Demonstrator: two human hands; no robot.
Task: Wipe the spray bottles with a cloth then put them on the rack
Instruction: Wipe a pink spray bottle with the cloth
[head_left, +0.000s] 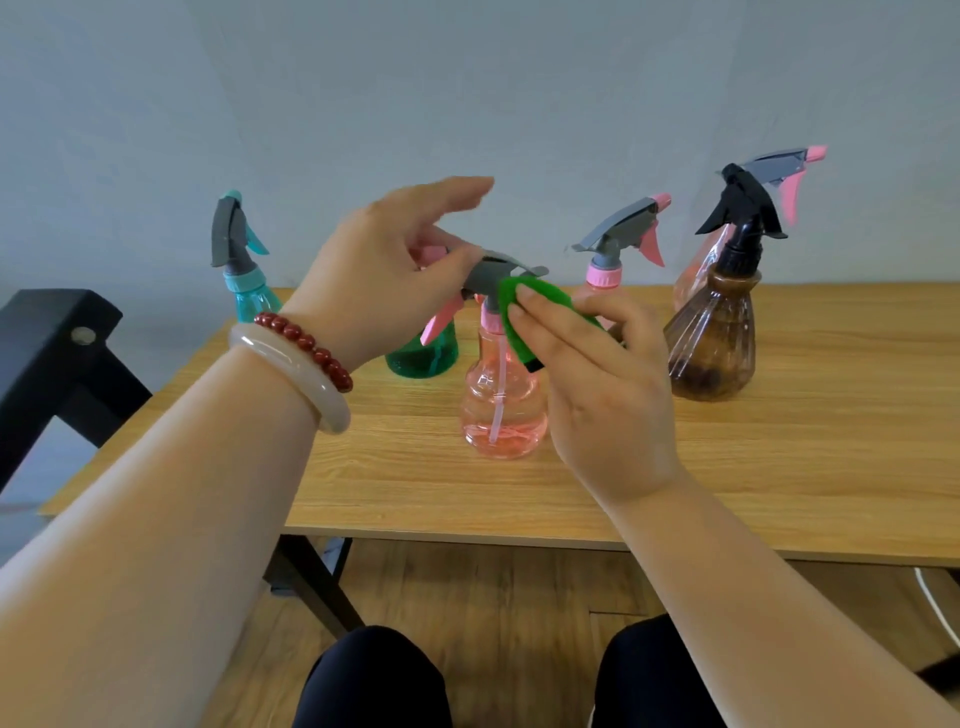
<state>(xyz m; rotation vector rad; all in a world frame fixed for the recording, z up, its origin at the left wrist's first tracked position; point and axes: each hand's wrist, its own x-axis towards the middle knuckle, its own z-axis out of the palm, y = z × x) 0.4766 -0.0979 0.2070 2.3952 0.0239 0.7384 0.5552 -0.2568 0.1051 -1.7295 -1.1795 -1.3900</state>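
Note:
A clear pink spray bottle (503, 410) with a grey head stands upright near the table's front edge. My left hand (379, 275) pinches the front of its grey spray head between thumb and a finger, the other fingers lifted. My right hand (597, 384) holds a green cloth (524, 312) and presses it against the back of the head and the neck. Behind stand a teal bottle (244, 291), a green bottle (423, 353) partly hidden by my left hand, another pink bottle (610, 260), a brown bottle (714, 343) with a black head, and a further pink bottle (779, 176).
The bottles stand on a wooden table (779, 467) against a grey wall. A black frame (57, 338) rises at the table's left end. My knees show below the table's front edge.

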